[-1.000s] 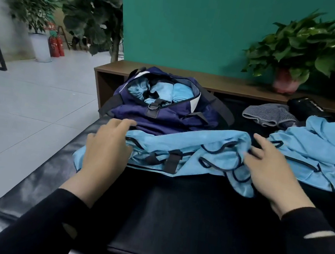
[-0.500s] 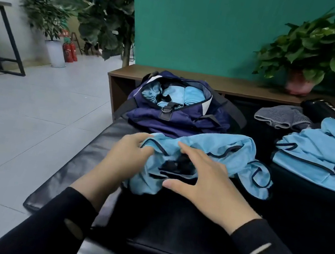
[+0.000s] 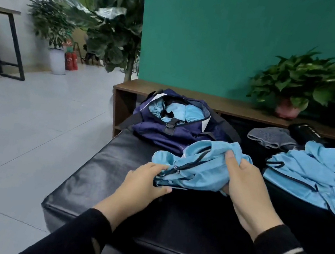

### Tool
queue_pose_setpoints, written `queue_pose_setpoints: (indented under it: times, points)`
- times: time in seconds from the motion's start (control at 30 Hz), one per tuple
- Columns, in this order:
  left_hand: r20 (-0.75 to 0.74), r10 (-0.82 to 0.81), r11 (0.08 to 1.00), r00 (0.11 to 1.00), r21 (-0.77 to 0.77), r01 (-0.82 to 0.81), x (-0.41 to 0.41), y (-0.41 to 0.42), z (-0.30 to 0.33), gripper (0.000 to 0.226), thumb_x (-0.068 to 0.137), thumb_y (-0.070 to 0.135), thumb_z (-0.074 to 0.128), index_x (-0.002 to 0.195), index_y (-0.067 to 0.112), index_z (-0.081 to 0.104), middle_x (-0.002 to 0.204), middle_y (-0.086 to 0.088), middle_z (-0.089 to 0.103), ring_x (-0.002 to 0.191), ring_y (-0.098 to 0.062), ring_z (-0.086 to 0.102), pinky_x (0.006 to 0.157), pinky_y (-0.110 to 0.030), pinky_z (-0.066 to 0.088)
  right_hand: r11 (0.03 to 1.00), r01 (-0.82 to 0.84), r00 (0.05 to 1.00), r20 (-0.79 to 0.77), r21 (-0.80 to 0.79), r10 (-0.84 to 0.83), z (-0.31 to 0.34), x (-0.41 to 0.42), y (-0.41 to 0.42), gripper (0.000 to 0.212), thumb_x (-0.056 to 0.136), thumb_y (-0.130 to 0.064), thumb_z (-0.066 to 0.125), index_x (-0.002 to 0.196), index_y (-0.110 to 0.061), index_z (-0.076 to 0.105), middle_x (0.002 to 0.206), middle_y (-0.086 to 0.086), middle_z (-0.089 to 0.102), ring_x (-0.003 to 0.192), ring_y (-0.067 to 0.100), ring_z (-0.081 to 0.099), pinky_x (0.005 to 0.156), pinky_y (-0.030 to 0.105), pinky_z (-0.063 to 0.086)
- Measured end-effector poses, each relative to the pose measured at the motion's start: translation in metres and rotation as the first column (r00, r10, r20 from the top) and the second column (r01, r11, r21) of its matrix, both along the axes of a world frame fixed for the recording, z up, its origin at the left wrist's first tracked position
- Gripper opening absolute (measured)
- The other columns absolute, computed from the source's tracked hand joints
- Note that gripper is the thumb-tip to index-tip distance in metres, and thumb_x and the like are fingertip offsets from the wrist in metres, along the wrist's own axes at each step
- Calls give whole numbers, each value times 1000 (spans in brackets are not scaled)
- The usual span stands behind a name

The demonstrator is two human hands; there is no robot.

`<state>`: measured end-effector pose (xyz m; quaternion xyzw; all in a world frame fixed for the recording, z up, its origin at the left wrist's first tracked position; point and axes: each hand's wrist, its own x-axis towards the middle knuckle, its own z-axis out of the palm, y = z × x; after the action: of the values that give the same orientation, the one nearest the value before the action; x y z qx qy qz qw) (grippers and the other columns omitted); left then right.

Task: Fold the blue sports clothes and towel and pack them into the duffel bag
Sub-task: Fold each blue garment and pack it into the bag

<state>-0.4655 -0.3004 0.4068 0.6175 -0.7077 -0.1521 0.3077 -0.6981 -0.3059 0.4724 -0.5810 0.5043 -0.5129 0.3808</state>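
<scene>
While both hands clutch it, left hand point(image 3: 140, 184) pinching the hem, right hand point(image 3: 245, 182) gripping the top, crumpled light-blue mesh garment point(image 3: 197, 170) sits on glossy black padded desk point(image 3: 110, 183) before soft navy duffel bag point(image 3: 175, 128)

Worktop point(image 3: 111, 175), black padded: bare stretch lay along the near edge and the left end, open to a hand from the floor side. Duffel bag point(image 3: 175, 128) stood at the far left corner, mouth open upward, light blue cloth already inside. Bunched blue garment point(image 3: 201, 171) lay just before the bag, with both hands on it, blocking the straight path to the mouth. Pile of blue clothes point(image 3: 315, 177) filled the right side. Grey cloth point(image 3: 271, 138) and black bottle point(image 3: 305, 132) crowded the far right. Wooden shelf point(image 3: 230, 106) with potted plant point(image 3: 291, 89) closed off the back.
</scene>
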Motion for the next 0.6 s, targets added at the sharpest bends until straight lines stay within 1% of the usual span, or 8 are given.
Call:
queue_pose_setpoints:
  times: [0.07, 0.13, 0.23, 0.3, 0.4, 0.5, 0.57, 0.6]
  points:
    - [-9, 152, 984, 988, -88, -152, -4, -1, -3, 20, 90, 35, 70, 107, 43, 65, 99, 20, 59, 96, -5, 57, 99, -36, 43, 1000, -28, 999, 23, -1, 28, 11, -8, 8, 57, 100, -57, 47, 103, -4, 66, 107, 20, 72, 103, 41, 69, 93, 61, 55]
    - [-152, 235, 960, 960, -119, -254, -3, 3, 4, 22, 91, 22, 64, 90, 43, 62, 91, 15, 64, 88, -8, 60, 84, -28, 44, 999, -10, 1000, -9, -37, 10, 26, -18, 13, 54, 100, -57, 47, 102, -7, 68, 104, 16, 74, 100, 39, 70, 91, 61, 56]
    - [-329, 295, 902, 897, -214, -375, 0, 13, 30, 23, 90, 12, 60, 87, 35, 60, 87, 12, 66, 84, -11, 61, 70, -22, 38, 985, 139, 988, -58, -107, -145, 47, -43, 13, 72, 87, -68, 47, 97, 1, 63, 95, 23, 71, 90, 45, 67, 82, 62, 58]
    - [-446, 300, 891, 843, -186, -415, 7, 18, 49, 16, 91, 13, 54, 86, 25, 64, 82, 9, 67, 78, -13, 61, 68, -25, 43, 973, 194, 980, -29, -125, -199, 62, -59, 11, 77, 79, -70, 49, 95, 4, 63, 89, 20, 71, 84, 40, 68, 82, 54, 59]
    - [-642, 213, 943, 737, -63, -328, 16, 26, 81, 23, 90, 23, 49, 80, 9, 64, 80, -10, 72, 75, -27, 66, 75, -51, 57, 965, 233, 971, 88, -121, -224, 87, -76, 9, 64, 85, -60, 55, 97, 3, 65, 110, 28, 68, 92, 33, 69, 87, 47, 55]
    - [-826, 157, 968, 541, 22, -248, 21, 31, 126, 22, 95, 16, 51, 93, 6, 70, 97, -16, 75, 82, -26, 70, 80, -47, 61, 970, 202, 974, 129, -138, -185, 119, -84, 13, 39, 96, -47, 51, 100, -14, 71, 112, 13, 73, 108, 29, 68, 99, 49, 54]
    - [-907, 130, 977, 401, 49, -206, 23, 31, 148, 22, 94, 15, 52, 102, 11, 72, 97, -12, 76, 79, -26, 70, 72, -41, 61, 972, 173, 979, 134, -161, -152, 139, -87, 14, 31, 101, -44, 46, 100, -23, 71, 113, 6, 72, 109, 26, 67, 98, 46, 54]
    - [-910, 155, 976, 384, 81, -201, 25, 26, 151, 24, 94, 14, 53, 109, 10, 71, 98, -12, 75, 79, -27, 70, 70, -41, 60, 976, 155, 980, 146, -156, -132, 146, -88, 14, 30, 104, -40, 44, 102, -24, 70, 113, 5, 72, 108, 24, 67, 96, 43, 54]
